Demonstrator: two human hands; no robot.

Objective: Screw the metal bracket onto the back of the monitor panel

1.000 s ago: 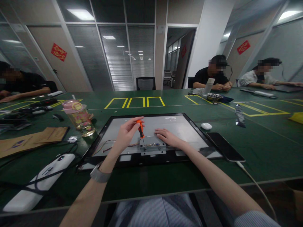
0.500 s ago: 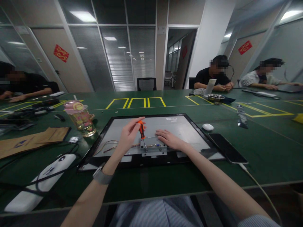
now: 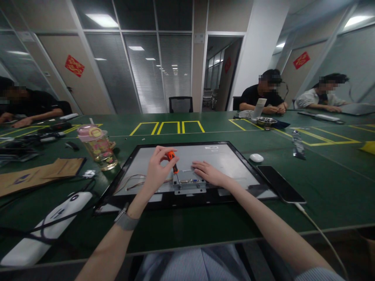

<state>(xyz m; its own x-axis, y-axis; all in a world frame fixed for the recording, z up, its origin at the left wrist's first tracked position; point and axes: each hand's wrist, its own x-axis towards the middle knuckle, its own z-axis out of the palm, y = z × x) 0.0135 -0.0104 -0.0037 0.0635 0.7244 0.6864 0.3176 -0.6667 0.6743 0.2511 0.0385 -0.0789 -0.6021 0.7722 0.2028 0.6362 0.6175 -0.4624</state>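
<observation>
A flat panel (image 3: 234,166) with a black frame and grey back lies on the green table. Near its front edge sits a metal bracket box (image 3: 190,187) with connector ports. My left hand (image 3: 159,166) pinches the handle of an orange and black screwdriver (image 3: 172,160), which stands nearly upright, its tip at the left end of the bracket box. My right hand (image 3: 208,172) lies flat with fingers spread on the panel, just behind the box's right part. Thin wires (image 3: 131,181) run over the panel on the left.
A pink-lidded bottle (image 3: 98,148), cardboard (image 3: 52,171) and a white power strip (image 3: 49,226) with black cables are on the left. On the right lie a phone (image 3: 281,183) and white case (image 3: 256,158). People sit at the far side.
The fingers of my left hand have shifted on the screwdriver's handle, whose top has tipped slightly left. My right hand still rests on the panel.
</observation>
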